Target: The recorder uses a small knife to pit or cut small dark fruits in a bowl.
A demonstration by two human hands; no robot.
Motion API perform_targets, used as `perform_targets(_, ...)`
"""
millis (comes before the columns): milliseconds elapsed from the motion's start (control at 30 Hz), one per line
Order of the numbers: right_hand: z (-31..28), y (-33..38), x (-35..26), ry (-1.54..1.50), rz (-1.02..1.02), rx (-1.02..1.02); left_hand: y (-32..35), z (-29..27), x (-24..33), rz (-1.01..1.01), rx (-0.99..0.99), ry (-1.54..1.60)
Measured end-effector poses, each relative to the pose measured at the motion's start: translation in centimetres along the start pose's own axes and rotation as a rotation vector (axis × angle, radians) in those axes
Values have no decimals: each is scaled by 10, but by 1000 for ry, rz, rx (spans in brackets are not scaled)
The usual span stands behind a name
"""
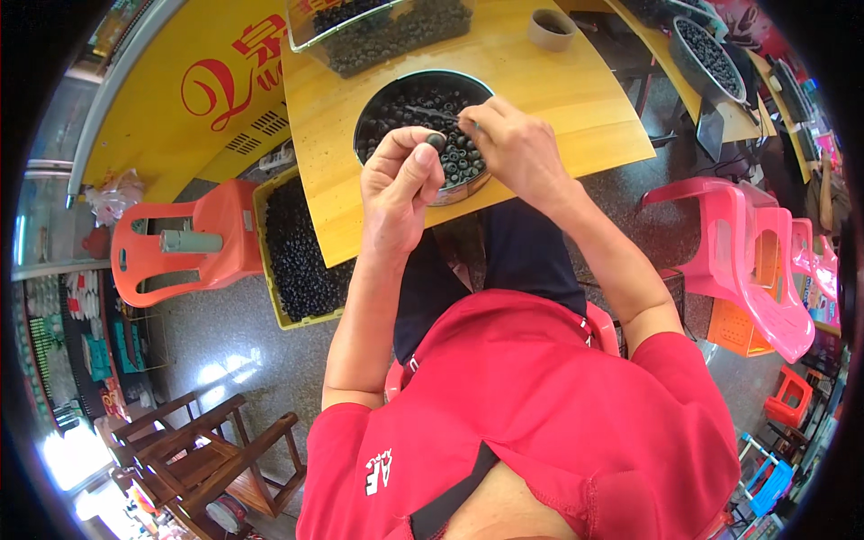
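One small dark round bead (436,140) pinched in left hand (399,184) fingers over round metal bead tin (423,135) on yellow wooden desk (558,99); right hand (515,148) fingers pinch thin needle (432,112). Step: threading. Next likely needs tip-to-hole alignment.

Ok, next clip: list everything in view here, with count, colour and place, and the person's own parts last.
round tin: one, dark, full of black beads, on table
single bead: one, black, pinched in left fingertips
thin needle-like tool: one, dark, at right fingertips
table: one, yellow wood, centre
clear box: one, beads inside, table's far edge
tape roll: one, grey, table's far right
crate: one, yellow, beads, on floor at left
orange chair: one, left
pink chairs: stacked, right
left hand: above tin
right hand: above tin
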State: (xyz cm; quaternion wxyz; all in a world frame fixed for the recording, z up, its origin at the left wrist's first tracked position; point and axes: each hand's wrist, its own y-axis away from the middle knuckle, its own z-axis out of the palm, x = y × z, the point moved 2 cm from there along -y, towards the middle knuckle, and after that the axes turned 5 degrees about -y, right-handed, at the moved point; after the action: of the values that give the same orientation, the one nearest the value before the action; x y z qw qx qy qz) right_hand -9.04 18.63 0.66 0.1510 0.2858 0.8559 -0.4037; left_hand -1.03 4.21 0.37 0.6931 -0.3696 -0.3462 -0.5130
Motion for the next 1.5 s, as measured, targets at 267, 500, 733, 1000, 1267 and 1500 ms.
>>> perform_targets(267, -3, -9, -15, -931, 454, -154, -2, -9, -3, 29, 60, -68)
perform_targets(500, 0, -5, -21, -1278, 722, -197, 0, -9, -1, 152, 61, -331)
perform_targets(733, 1, -9, -28, -1324, 797, -273, 8, -25, 18, 148, 42, -40)
perform_targets(1000, -18, -2, 34, -1245, 760, -118, 53, -179, 61, 165, 348, 263)
perform_targets(1267, -14, 6, 58, -1220, 816, -98, 105, -317, 19, 48, 831, -459)
perform_targets(1500, -22, 16, 65, -1199, 849, -49, 21, -121, 58, 232, 261, -911)
